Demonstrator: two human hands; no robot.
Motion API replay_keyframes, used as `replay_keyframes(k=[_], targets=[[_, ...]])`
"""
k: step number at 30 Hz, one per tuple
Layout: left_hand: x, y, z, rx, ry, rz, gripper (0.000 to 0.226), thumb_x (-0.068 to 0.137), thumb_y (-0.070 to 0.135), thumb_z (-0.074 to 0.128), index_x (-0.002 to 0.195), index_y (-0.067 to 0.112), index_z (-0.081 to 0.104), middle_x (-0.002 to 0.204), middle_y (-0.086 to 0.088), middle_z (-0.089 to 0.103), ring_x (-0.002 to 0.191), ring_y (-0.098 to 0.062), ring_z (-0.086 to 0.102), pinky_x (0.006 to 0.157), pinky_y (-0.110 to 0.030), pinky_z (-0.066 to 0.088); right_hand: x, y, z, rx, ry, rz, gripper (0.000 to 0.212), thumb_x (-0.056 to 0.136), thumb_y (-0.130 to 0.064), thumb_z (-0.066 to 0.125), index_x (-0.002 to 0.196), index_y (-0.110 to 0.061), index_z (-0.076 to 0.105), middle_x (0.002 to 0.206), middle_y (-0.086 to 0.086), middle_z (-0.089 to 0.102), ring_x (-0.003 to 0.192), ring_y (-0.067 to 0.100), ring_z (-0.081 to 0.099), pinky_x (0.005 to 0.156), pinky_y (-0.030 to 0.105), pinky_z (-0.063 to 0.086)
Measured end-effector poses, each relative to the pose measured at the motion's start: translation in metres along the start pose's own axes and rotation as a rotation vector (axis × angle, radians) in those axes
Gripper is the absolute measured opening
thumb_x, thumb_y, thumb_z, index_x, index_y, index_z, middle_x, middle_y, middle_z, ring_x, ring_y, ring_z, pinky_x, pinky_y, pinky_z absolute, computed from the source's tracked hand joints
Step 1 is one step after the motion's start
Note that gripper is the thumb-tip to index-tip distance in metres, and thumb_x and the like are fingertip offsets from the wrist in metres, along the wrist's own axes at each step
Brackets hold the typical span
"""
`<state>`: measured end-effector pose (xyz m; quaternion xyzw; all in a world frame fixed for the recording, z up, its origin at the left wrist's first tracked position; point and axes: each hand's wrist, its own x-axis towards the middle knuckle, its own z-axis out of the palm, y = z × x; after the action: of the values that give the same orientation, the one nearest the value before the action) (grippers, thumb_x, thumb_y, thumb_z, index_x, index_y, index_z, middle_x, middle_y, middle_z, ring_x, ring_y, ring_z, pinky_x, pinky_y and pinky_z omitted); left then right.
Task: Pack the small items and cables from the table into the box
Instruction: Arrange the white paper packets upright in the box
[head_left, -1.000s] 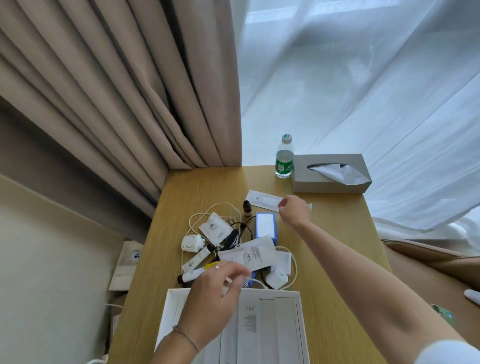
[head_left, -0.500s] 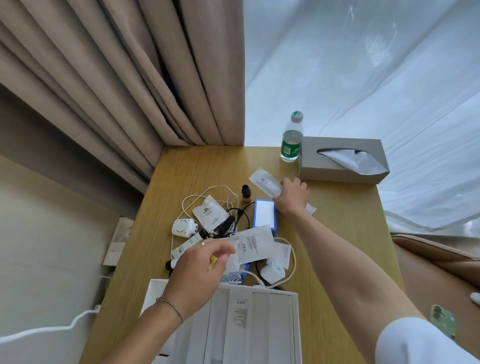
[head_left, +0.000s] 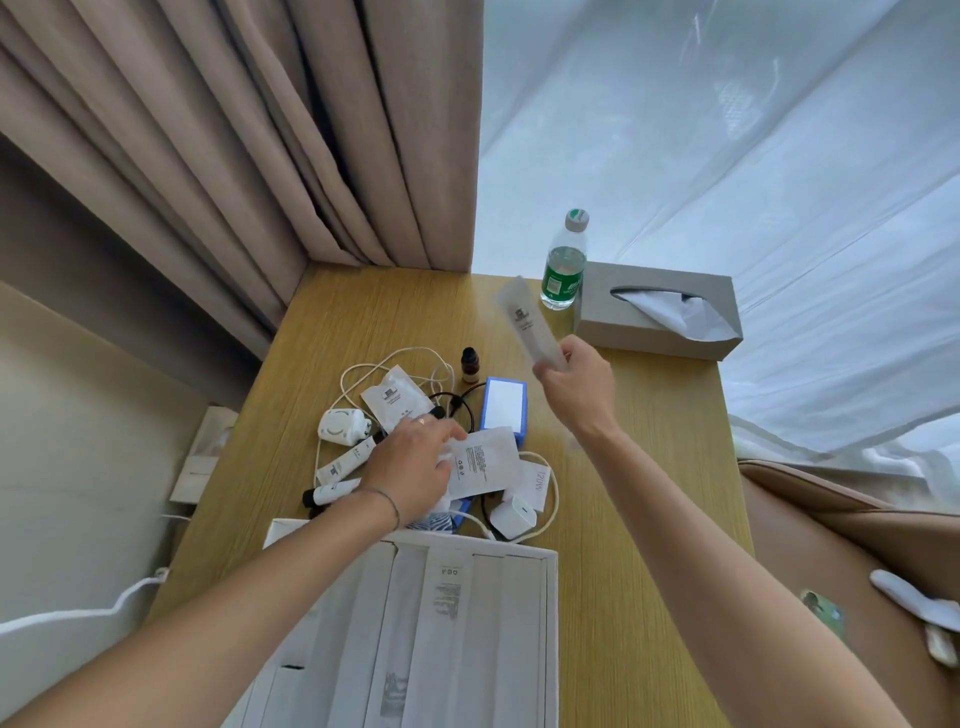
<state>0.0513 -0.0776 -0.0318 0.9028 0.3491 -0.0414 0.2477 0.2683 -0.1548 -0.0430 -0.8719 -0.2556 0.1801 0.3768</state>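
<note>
We have the surface (head_left: 649, 467) crowded toward its near left, and the open white box (head_left: 550, 597) sits at the near edge, already holding flat white sleeves, so whatever we drop in may slide off them or catch the rim. Our left hand (head_left: 410, 467) lies over the heap of cables (head_left: 553, 488), tubes and packets, its fingers (head_left: 447, 434) lying on the large printed packet (head_left: 485, 465); whether they are pinching it we cannot tell. If we lift that packet, the cable looped beneath could drag the white charger (head_left: 514, 512) along. Our right hand (head_left: 576, 384) is raised above the surface, its fingers clamped on the lower end of a slim sachet (head_left: 524, 322), which is blurred; held by one end, it could flex and slip, or clip the small brown bottle (head_left: 469, 364) on the way to the box
</note>
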Motion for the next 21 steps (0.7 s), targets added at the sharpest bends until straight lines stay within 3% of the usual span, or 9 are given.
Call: replay_keyframes(k=[5, 8, 11, 17, 21], targets=[[0.026, 0.007, 0.013, 0.173, -0.07, 0.028, 0.056, 0.086, 0.033, 0.072, 0.136, 0.03, 0.048, 0.129, 0.0, 0.058, 0.122, -0.023, 0.049, 0.1, -0.041, 0.044, -0.036, -0.024, -0.033, 0.303, 0.003, 0.022, 0.013, 0.089, -0.021, 0.07, 0.092, -0.011, 0.063, 0.086, 0.001, 0.066, 0.078, 0.019, 0.062, 0.066, 0.036, 0.05], [0.034, 0.016, 0.02, 0.33, -0.059, 0.07, 0.06, 0.08, 0.048, 0.075, 0.129, 0.027, 0.048, 0.122, -0.002, 0.06, 0.117, -0.025, 0.051, 0.098, -0.041, 0.042, -0.062, -0.038, -0.05, 0.463, -0.032, 0.033, 0.008, 0.09, -0.023, 0.07, 0.093, -0.016, 0.068, 0.083, -0.003, 0.067, 0.073, 0.012, 0.061, 0.063, 0.029, 0.047], [0.034, 0.026, 0.027, 0.422, -0.017, 0.107, 0.059, 0.077, 0.048, 0.076, 0.122, 0.024, 0.048, 0.116, -0.002, 0.062, 0.111, -0.026, 0.051, 0.094, -0.039, 0.04, -0.089, -0.045, -0.064, 0.529, -0.075, 0.028, 0.005, 0.093, -0.02, 0.068, 0.091, -0.016, 0.07, 0.085, 0.002, 0.072, 0.075, 0.013, 0.065, 0.069, 0.035, 0.052], [0.034, 0.034, 0.027, 0.374, -0.028, 0.124, 0.045, 0.082, 0.037, 0.074, 0.118, 0.019, 0.055, 0.115, -0.005, 0.061, 0.108, -0.027, 0.054, 0.094, -0.039, 0.041, -0.133, -0.047, -0.078, 0.531, -0.129, 0.045, 0.013, 0.096, -0.016, 0.065, 0.092, -0.008, 0.075, 0.092, 0.014, 0.076, 0.078, 0.018, 0.07, 0.074, 0.043, 0.058], [0.029, 0.034, 0.014, 0.173, 0.002, 0.054, 0.013, 0.084, 0.028, 0.067, 0.081, 0.019, 0.059, 0.097, -0.006, 0.062, 0.096, -0.029, 0.059, 0.081, -0.035, 0.043, -0.162, -0.042, -0.079, 0.484, -0.141, 0.042, 0.017, 0.097, -0.019, 0.066, 0.092, -0.007, 0.077, 0.09, 0.013, 0.078, 0.079, 0.025, 0.075, 0.072, 0.044, 0.06]])
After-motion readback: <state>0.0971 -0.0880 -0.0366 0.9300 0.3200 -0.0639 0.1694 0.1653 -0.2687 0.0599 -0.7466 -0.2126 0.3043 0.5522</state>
